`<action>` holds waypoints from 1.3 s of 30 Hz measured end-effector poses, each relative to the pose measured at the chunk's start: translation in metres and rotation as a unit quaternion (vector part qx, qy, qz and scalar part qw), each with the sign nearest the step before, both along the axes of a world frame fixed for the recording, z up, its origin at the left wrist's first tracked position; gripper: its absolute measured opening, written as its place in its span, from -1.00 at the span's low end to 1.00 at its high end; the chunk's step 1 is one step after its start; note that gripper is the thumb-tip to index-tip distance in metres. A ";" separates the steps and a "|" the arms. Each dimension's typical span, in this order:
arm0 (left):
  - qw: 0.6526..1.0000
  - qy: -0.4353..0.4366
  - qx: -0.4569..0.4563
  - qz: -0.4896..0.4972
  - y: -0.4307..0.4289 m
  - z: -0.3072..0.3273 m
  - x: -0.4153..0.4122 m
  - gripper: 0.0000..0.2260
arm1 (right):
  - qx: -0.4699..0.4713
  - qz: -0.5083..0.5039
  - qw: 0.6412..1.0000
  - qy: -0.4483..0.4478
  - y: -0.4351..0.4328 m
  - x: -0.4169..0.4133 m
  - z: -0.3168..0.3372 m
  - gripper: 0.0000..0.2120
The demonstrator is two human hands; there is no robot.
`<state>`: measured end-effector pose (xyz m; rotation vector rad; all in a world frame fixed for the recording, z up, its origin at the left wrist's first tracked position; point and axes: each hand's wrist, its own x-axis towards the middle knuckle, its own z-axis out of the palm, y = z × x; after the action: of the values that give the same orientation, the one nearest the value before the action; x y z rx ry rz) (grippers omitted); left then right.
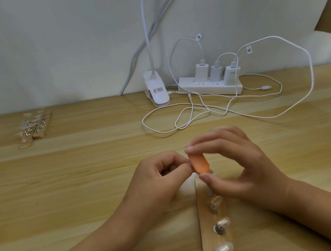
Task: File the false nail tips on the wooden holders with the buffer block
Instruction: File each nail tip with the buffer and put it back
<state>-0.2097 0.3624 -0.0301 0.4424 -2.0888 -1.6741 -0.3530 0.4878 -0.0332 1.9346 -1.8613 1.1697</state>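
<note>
- Right hand [234, 165] pinched on orange buffer block [261, 157]: index fingertip on top end, thumb under lower end.
- Left hand [160, 179] curled tight at 9 o'clock of block, fingertips pressed together; held item hidden, likely top nail tip.
- Wooden holder [207, 229] flat on table [84, 174], running from hands toward 6 o'clock.
- Advice for stroke: keep block face flat to tip edge, short light passes in one direction, left fingers bracing tip so mount does not rock.
- Count, near holder: three nail tips [224, 250] clear, one more mount partly under right thumb; top position hidden.
- Count, spare holders [32, 129] at 10 o'clock: at least two sticks, tips too small to number.
- Count, chargers in power strip [209, 86] at 12 o'clock: three.
- One clip lamp [157, 91].
</note>
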 end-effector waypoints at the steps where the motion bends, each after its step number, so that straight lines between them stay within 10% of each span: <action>1: 1.000 -0.003 0.000 0.003 0.000 0.000 0.000 -0.82 | 0.000 -0.007 1.000 -0.012 0.000 0.000 0.001 -0.69; 39: 1.000 0.015 0.021 0.009 -0.006 -0.011 -0.003 -0.83 | -0.029 -0.008 0.999 -0.022 -0.001 -0.003 -0.002 -0.72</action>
<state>-0.2124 0.3563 -0.0406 0.4447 -2.0263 -1.7071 -0.3560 0.4871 -0.0352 1.8741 -1.8396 1.2579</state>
